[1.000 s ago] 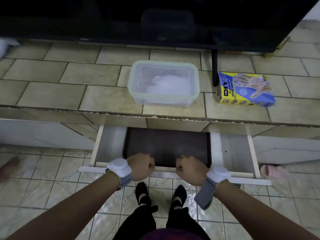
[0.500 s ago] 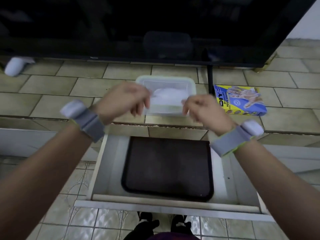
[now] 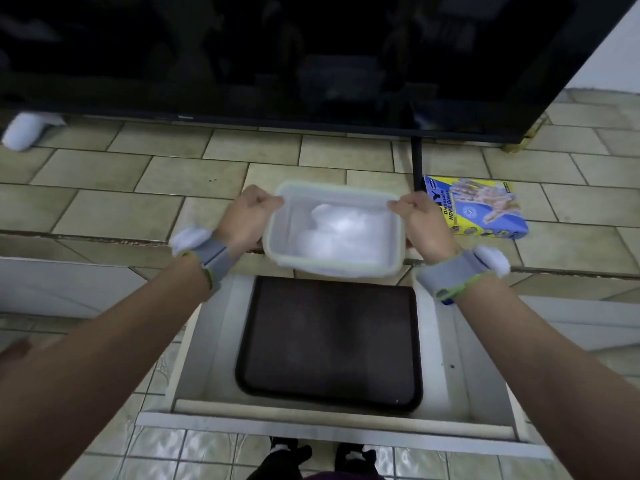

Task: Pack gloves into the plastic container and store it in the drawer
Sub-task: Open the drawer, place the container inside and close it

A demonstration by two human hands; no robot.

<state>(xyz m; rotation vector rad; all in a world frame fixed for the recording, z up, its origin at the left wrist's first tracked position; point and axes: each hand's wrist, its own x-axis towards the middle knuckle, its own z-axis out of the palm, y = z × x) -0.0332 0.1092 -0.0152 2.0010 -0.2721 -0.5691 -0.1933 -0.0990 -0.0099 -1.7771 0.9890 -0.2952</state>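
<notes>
A clear plastic container (image 3: 277, 251) with a pale green rim holds a heap of white gloves (image 3: 337, 230) under its lid. My left hand (image 3: 244, 220) grips its left side and my right hand (image 3: 424, 223) grips its right side. The container is tilted toward me and overhangs the front edge of the tiled counter. Below it the drawer (image 3: 460, 358) stands pulled out, with a dark flat case (image 3: 330, 337) lying on its bottom.
A blue and yellow glove box (image 3: 478, 209) lies on the tiled counter (image 3: 121, 202) to the right. A large dark TV screen (image 3: 277, 53) stands behind, with its thin black leg (image 3: 416, 161). A white object (image 3: 24, 131) rests at far left. My feet (image 3: 322, 455) show below.
The drawer went from slightly open to fully pulled out. Both hands left the drawer front, rose to the counter and took hold of the container, which now tips over the edge.
</notes>
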